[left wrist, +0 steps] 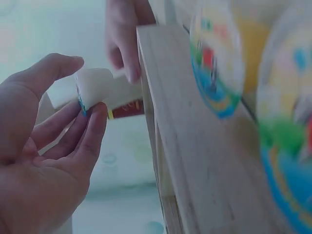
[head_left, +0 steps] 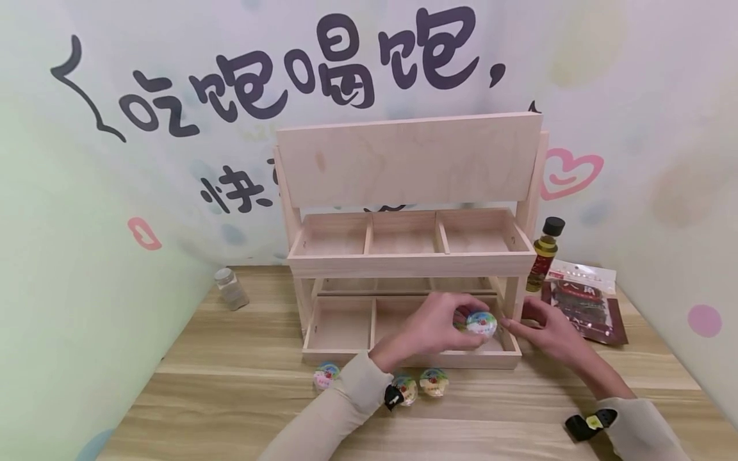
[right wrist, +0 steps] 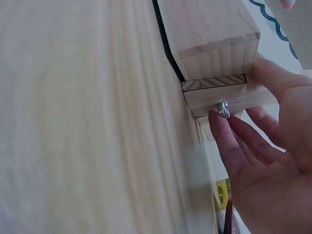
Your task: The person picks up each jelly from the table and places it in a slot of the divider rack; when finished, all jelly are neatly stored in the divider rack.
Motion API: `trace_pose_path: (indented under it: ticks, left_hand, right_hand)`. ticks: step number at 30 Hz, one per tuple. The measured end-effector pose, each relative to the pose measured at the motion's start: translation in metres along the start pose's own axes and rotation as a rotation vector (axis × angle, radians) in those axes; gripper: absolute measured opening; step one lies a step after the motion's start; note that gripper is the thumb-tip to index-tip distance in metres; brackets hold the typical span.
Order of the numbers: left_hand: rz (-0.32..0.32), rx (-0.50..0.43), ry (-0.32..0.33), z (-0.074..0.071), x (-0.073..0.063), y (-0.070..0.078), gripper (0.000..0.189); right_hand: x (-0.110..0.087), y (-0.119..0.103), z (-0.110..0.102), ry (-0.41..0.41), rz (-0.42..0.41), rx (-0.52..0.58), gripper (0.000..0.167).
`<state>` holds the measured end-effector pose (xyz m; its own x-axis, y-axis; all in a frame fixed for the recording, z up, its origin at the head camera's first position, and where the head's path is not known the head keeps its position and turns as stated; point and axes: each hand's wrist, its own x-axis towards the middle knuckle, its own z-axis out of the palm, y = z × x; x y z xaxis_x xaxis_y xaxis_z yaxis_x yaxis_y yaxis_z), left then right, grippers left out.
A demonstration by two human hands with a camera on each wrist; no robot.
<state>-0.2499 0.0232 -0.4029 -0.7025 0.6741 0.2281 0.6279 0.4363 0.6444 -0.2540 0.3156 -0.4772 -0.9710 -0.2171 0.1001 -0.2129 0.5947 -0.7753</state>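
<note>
Behind the wood-grain table [head_left: 230, 410] rises a lettered wall [head_left: 173, 32]. The left hand [head_left: 432, 323] pinches a small cup [head_left: 482, 324] above the right compartment of the rack's lower tray [head_left: 346, 359]; the right hand [head_left: 548, 333] grips the wooden rack [head_left: 409, 163]. Three more cups [head_left: 434, 382] lie in front, a bottle [head_left: 541, 264] and packet [head_left: 582, 310] rightward.

Stretched out as wood-grain tabletop [head_left: 219, 397]; bore a two-tier wooden rack [head_left: 412, 266], three jelly cups [head_left: 434, 383] in front, a capped jar [head_left: 232, 290] leftward, a black-capped bottle [head_left: 542, 259] and star-anise packet [head_left: 579, 307] rightward.
</note>
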Motion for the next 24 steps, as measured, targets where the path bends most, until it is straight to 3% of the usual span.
trace_pose_path:
  ticks: [8,15,24]
  left_hand:
    - [-0.064,0.096,-0.004,0.001,0.02,-0.014,0.042]
    - [-0.044,0.144,-0.059,0.013,0.028,-0.022,0.041]
    - [-0.042,0.21,-0.126,0.017,0.032,-0.024,0.039]
  right_hand:
    - [-0.001,0.0,0.001,0.01,-0.005,-0.004,0.07]
    - [-0.001,0.0,0.001,0.007,-0.025,0.007,0.069]
    - [0.0,0.002,0.0,-0.001,-0.008,0.015,0.073]
